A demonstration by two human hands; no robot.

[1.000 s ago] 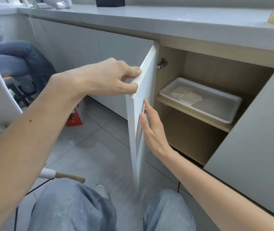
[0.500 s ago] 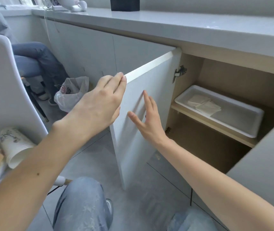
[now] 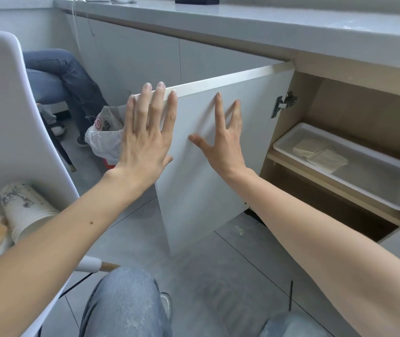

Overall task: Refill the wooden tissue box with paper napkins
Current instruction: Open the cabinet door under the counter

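Napkins lie in a white tray inside the cupboard, well right of both spread hands, left and right, flat against the door.

Cabinet shelf carrying a white tray; folded napkins lie in the tray's left end. Grey surface above bears a black box. Bin bag stands on the tiled floor.
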